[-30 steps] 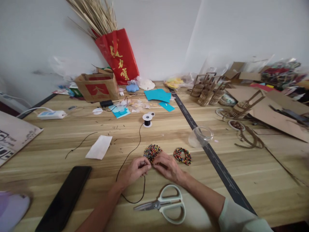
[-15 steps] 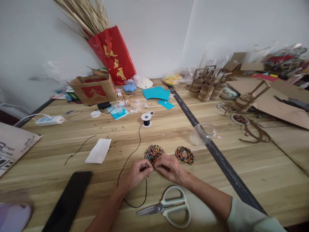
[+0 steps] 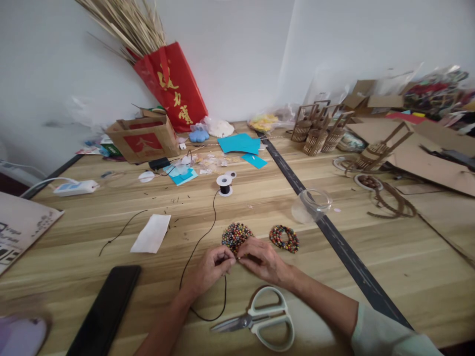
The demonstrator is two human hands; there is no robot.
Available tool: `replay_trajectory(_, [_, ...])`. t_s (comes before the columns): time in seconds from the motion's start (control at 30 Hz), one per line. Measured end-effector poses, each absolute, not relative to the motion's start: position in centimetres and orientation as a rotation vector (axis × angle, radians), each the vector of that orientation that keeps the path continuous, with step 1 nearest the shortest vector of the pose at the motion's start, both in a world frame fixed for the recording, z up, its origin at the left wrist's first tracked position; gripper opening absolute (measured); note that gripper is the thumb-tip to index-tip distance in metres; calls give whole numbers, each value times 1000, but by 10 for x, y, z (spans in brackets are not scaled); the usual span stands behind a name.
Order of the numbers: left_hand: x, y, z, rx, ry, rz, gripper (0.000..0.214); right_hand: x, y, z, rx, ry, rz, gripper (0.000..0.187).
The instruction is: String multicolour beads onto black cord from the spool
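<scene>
Working just below the beaded coil (image 3: 235,235), lower centre of the frame.
My left hand (image 3: 212,268) and right hand (image 3: 264,259) nearly meet; whether closed on anything, I can't tell. The coil, roundish, lies just above, partly behind my nearer right hand.

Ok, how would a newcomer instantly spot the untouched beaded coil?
Find the black strip crossing the wooden table, then the clear container on it. On the near side, to its left, lies the beaded coil. Unlike the packed bead cluster by the right hand, it has an open centre showing wood.
</scene>
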State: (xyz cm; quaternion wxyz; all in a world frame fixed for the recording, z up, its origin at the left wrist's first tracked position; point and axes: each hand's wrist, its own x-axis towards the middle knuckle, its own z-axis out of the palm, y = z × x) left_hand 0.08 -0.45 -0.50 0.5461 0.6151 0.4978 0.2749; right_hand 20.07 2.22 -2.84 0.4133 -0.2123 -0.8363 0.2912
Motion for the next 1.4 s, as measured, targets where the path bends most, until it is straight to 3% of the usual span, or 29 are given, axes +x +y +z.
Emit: replay_trajectory(1.4, [2,-4,-6,1470,1184,647,19,200,21,-26,-529,-2134,749,5])
